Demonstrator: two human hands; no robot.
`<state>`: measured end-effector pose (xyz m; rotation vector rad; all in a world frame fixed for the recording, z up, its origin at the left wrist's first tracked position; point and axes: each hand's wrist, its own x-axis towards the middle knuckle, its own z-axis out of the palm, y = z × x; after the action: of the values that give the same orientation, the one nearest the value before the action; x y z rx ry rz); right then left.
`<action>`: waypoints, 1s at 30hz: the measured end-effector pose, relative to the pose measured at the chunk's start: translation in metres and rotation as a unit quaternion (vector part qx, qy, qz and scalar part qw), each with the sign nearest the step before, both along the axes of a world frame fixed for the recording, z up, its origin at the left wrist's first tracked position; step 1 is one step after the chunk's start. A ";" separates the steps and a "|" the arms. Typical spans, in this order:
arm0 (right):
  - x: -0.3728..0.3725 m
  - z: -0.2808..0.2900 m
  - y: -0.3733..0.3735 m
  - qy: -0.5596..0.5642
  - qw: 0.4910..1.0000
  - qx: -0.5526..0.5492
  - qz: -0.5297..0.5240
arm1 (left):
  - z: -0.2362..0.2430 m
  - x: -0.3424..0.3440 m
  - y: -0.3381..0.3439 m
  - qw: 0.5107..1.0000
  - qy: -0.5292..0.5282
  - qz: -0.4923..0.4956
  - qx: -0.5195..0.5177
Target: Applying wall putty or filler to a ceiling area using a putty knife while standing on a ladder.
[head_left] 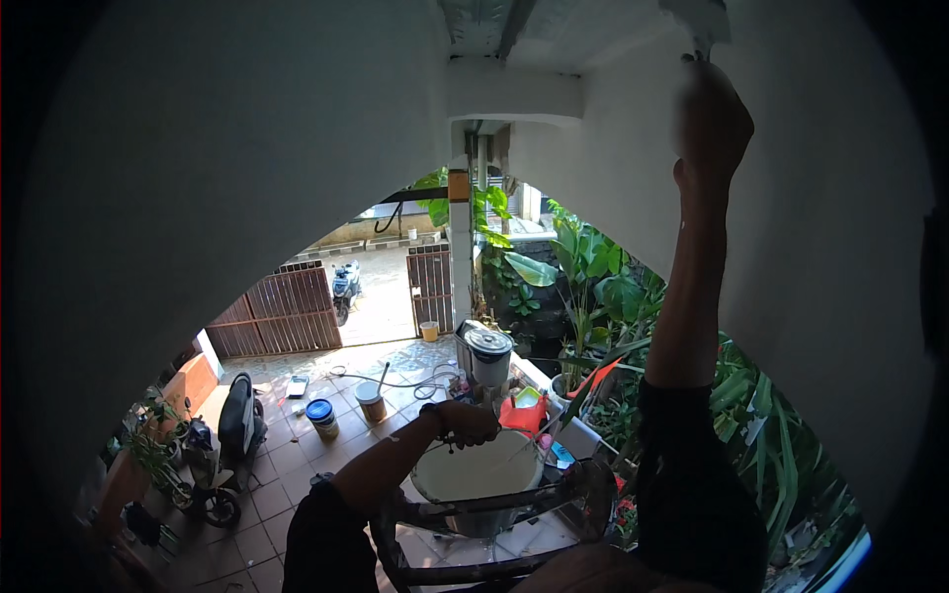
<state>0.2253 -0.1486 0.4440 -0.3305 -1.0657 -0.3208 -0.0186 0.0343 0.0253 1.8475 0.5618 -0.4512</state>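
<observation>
My right hand [714, 114] is raised high against the pale wall at the upper right, closed round the handle of a wide, flat-headed hand tool [699, 22]. The tool's head touches or nearly touches the wall; blur hides part of the grip. Lower down, my left hand [470, 423] is held closed over the rim of a large bucket [542, 472] of off-white paint or paste [470, 472]. What its fingers hold, if anything, cannot be made out. A dark ladder frame [474, 510] crosses in front of the bucket, close to my body.
Sloping pale walls [247, 128] close in on both sides. Below, a blue-lidded pail [321, 417], a tan bucket with a stick [370, 401] and a lidded white bucket [489, 358] stand on tiles. A motorbike [237, 430] is parked left; leafy plants [603, 267] fill the right.
</observation>
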 end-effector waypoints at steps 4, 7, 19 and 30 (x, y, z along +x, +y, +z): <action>0.002 0.000 0.018 0.036 0.998 0.049 -0.019 | 0.009 -0.001 -0.009 0.998 -0.003 0.035 -0.046; 0.017 0.021 0.080 -0.003 0.988 0.127 -0.086 | 0.000 -0.001 -0.007 0.998 -0.007 0.040 -0.039; 0.064 0.008 0.349 -0.019 0.934 -0.137 -0.331 | 0.027 -0.008 -0.034 0.994 -0.010 0.112 -0.012; 0.038 0.021 0.390 -0.051 0.902 -0.163 -0.396 | 0.037 -0.015 -0.051 0.992 0.005 0.125 0.029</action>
<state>0.2635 0.2415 0.4653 -1.0680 -1.0473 -0.8977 -0.0337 -0.0162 0.0627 1.8016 0.8094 -0.2782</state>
